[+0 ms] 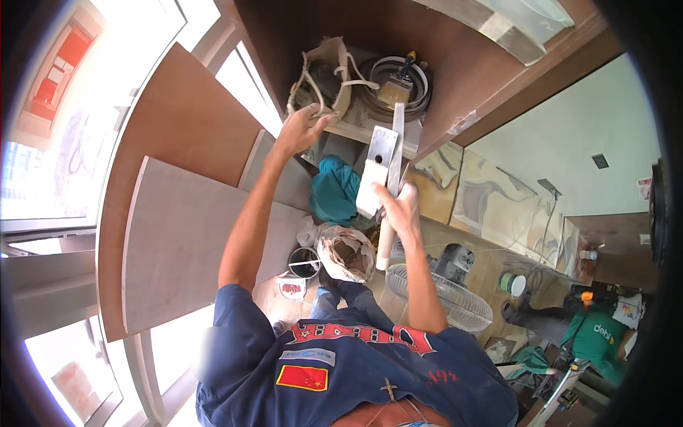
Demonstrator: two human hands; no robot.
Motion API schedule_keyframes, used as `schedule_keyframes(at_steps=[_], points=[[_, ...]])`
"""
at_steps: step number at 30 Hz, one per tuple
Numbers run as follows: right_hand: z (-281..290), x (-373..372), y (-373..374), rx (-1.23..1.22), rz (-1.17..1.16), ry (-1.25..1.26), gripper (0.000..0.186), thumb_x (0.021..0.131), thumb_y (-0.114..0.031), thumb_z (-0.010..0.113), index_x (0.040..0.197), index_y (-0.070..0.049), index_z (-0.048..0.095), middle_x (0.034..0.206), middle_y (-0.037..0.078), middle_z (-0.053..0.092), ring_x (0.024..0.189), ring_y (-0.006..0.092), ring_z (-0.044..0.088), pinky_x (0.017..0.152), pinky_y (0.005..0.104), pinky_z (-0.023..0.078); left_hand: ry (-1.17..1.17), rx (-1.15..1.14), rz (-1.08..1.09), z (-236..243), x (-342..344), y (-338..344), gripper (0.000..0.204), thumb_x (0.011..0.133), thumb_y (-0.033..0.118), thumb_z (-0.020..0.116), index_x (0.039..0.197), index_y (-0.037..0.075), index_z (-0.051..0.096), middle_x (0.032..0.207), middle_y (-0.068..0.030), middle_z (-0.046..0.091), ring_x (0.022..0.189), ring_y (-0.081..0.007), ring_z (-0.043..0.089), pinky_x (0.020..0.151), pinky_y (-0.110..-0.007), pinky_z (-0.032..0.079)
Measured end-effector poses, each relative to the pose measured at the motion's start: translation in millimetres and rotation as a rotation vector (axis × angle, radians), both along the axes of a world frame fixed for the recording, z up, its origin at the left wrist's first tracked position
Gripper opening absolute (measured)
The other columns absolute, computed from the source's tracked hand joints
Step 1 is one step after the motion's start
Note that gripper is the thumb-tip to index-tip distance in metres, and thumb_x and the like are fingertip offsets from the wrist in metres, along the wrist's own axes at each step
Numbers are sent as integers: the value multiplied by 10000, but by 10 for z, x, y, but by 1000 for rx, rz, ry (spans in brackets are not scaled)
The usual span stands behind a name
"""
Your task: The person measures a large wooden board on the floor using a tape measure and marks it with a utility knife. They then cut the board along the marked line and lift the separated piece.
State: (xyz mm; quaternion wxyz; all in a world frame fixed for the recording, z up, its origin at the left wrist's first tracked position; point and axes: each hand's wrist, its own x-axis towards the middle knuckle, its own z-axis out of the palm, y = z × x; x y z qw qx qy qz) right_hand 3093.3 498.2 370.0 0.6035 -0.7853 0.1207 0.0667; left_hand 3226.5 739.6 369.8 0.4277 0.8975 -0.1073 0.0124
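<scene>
My left hand (300,133) is at the front of a cream cloth bag (331,60) with rope handles, its thumb and fingers apart and the fingertips by the bag's near edge. The bag stands on a cabinet shelf (356,132). My right hand (400,211) is closed round a long, narrow whitish tool (397,135), together with a white block (376,174) that has a grey plate and a dark hole at its upper end. The exact kind of these tools is unclear. Right of the bag, a paintbrush (395,89) lies on coiled bands (425,80).
Below the shelf are a teal bag (334,191), an open sack (347,238) and a dark bucket (304,254). Pale boards (185,242) lean at left. A fan (455,302) lies on the floor. At lower right is a person in a green shirt (594,338).
</scene>
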Motion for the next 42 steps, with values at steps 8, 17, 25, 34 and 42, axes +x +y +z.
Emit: schedule_keyframes(at_steps=[8, 17, 25, 34, 42], points=[[25, 6, 254, 86, -10, -29, 333, 771, -309, 727, 741, 10, 637, 584, 37, 581, 477, 96, 529, 452, 257, 422, 96, 445, -47, -494, 818, -22, 318, 742, 280, 576, 834, 8, 712, 900, -194, 687, 886, -327, 669, 788, -400, 529], [-78, -270, -48, 23, -122, -19, 349, 763, -323, 730, 696, 2, 624, 580, 49, 586, 489, 106, 536, 468, 270, 421, -209, 881, -38, -642, 867, -502, 233, 716, 168, 624, 894, 37, 699, 955, -150, 684, 945, -276, 655, 827, -377, 501], [-13, -213, -247, 104, -132, -36, 306, 771, -284, 725, 751, 3, 619, 584, 37, 574, 473, 97, 520, 443, 253, 407, -136, 574, 239, -500, 918, -92, 348, 720, 174, 577, 986, -42, 642, 1003, -234, 639, 905, -381, 640, 813, -451, 503], [207, 770, 118, 163, 161, -58, 251, 778, -273, 704, 714, -37, 644, 573, 19, 581, 469, 89, 534, 429, 243, 402, -560, 199, 409, 584, 706, 173, 292, 842, 256, 590, 984, 8, 647, 926, -210, 647, 808, -357, 649, 735, -426, 517], [440, 2094, 512, 47, 447, 36, 446, 683, -349, 730, 818, 68, 648, 746, 140, 647, 632, 219, 637, 545, 340, 503, -646, 162, 602, 1117, -68, 496, 313, 899, 337, 591, 980, 36, 626, 797, -161, 659, 705, -298, 660, 644, -380, 509]])
